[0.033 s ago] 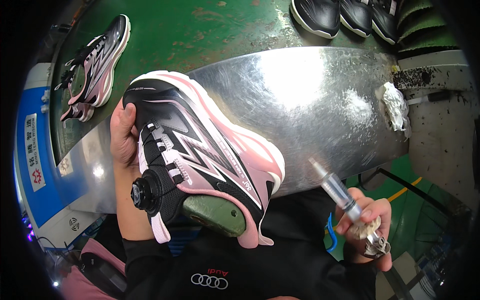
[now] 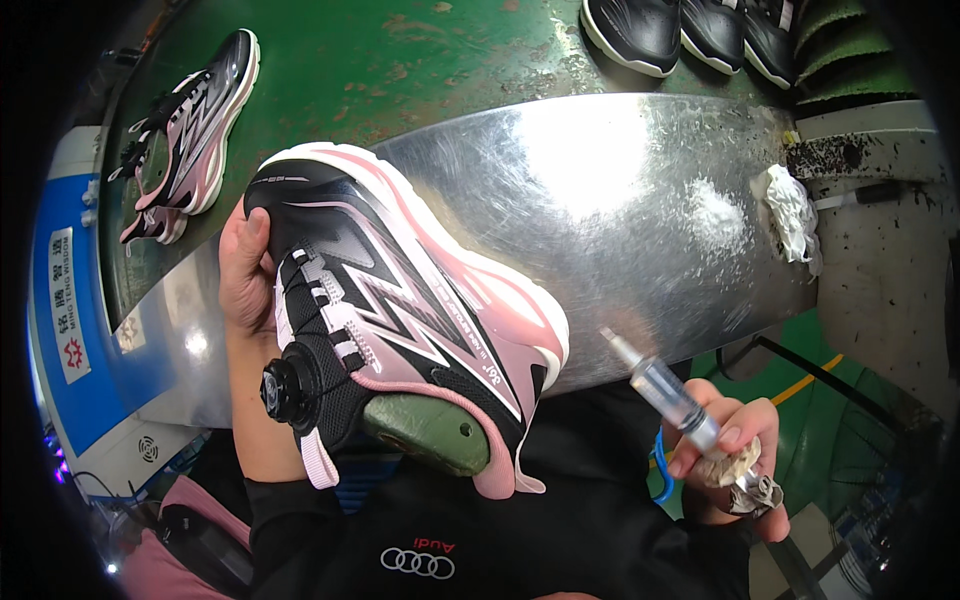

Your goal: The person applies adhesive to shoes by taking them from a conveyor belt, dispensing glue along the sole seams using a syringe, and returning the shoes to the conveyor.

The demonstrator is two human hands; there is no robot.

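Observation:
My left hand (image 2: 247, 265) is closed round the front part of a black, pink and white sneaker (image 2: 400, 290), thumb on its upper near the toe. The shoe lies tilted with its side facing me, toe to the upper left. A green shoe last (image 2: 430, 432) fills its opening, and a black dial (image 2: 287, 390) sits at the tongue. My right hand (image 2: 735, 440) is wrapped round a clear syringe (image 2: 668, 392) with tape-like wrapping at its rear end. The syringe's tip points up and left, just short of the heel side of the sole, apart from it.
A matching sneaker (image 2: 195, 140) lies on the green table (image 2: 440, 60) at far left. Several black shoes (image 2: 635, 35) stand at the top right. White powder (image 2: 716, 215) and a crumpled white cloth (image 2: 790, 215) lie on the metal plate (image 2: 470, 150). A black hose (image 2: 830, 380) runs at the right.
The syringe in my right hand has shifted slightly left, its tip nearer the shoe's heel. My left hand and the sneaker have barely moved.

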